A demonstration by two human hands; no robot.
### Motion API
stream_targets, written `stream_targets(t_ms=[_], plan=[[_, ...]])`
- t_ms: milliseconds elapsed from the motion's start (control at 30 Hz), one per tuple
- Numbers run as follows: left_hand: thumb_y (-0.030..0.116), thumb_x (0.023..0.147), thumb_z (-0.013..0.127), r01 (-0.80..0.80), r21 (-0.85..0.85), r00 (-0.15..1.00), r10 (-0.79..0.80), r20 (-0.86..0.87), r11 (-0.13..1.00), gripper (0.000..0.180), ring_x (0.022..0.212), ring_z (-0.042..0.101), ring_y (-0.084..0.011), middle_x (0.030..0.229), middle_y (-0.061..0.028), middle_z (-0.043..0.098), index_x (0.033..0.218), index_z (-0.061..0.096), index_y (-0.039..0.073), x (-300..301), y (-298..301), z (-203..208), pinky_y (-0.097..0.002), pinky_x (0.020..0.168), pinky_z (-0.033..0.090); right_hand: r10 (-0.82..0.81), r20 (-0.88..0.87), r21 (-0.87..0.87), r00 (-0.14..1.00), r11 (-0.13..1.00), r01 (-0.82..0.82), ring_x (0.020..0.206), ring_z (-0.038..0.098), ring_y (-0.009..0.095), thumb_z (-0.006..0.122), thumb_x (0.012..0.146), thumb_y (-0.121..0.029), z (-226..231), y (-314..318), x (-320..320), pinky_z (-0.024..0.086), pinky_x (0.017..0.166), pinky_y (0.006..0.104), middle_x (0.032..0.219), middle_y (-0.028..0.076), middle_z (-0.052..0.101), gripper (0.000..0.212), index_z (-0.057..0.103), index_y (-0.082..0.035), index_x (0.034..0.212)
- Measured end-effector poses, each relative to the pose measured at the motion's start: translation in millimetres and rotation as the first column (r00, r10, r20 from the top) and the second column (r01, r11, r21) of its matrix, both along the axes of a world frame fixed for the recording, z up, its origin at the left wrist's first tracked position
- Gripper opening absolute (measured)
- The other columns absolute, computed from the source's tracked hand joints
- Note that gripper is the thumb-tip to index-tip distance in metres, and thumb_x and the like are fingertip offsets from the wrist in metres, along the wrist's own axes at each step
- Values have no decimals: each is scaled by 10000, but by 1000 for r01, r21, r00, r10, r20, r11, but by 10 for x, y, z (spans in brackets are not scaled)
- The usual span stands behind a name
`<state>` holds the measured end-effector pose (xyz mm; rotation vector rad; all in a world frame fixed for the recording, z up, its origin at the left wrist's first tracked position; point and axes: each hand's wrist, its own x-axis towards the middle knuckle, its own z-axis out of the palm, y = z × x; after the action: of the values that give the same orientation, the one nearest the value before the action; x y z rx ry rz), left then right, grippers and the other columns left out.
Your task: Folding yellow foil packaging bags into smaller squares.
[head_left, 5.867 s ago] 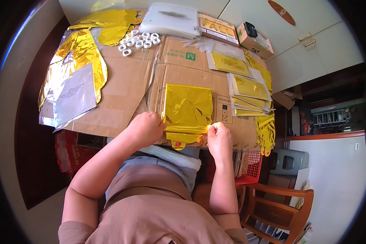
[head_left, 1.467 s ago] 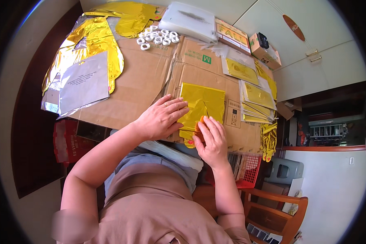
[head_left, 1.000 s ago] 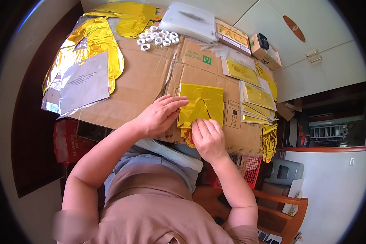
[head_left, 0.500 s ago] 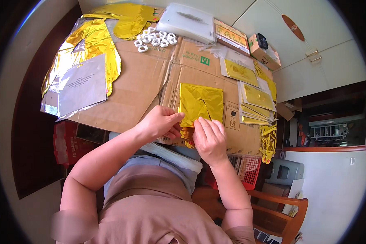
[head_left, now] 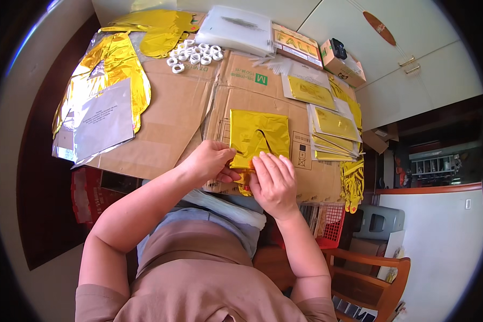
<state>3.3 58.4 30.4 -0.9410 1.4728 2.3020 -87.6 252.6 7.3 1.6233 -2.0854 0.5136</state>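
Near edge of the gold foil sheet (head_left: 258,126) partly covered by the right hand (head_left: 276,185); grip of the left hand (head_left: 209,161) hides the near-left corner, seems like a pinch there, but fingertip contact can't be confirmed. Brown shirt (head_left: 204,284) cut by the bottom edge, cabinet doors (head_left: 354,37) by the top edge, red basket (head_left: 335,222) and wooden chair (head_left: 394,292) partly behind the right forearm (head_left: 300,244). Print on the grey sheet (head_left: 104,118) and items in the dark recess (head_left: 432,163) too small to tell.
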Motion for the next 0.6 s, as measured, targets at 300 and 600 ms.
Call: stream_targets(t_ms=[300, 600], plan=[[243, 1064, 483, -33, 50, 999, 32, 15, 998, 338, 779, 730, -204, 997, -171, 708, 1229, 560, -42, 0, 14, -34, -290, 650, 594, -53, 983, -54, 175, 828, 557, 747, 645, 120, 674, 973, -246, 133, 448, -119, 514, 630, 239, 957, 76, 670, 278, 640, -1, 1101], [266, 1062, 514, -58, 94, 998, 54, 40, 994, 305, 735, 727, -177, 975, -155, 713, 1207, 565, 2, -12, 33, -55, -276, 636, 594, -135, 986, 167, -103, 869, 465, 591, 621, 98, 664, 982, -307, 269, 615, -251, 473, 488, 205, 855, 70, 672, 289, 612, -35, 1067]])
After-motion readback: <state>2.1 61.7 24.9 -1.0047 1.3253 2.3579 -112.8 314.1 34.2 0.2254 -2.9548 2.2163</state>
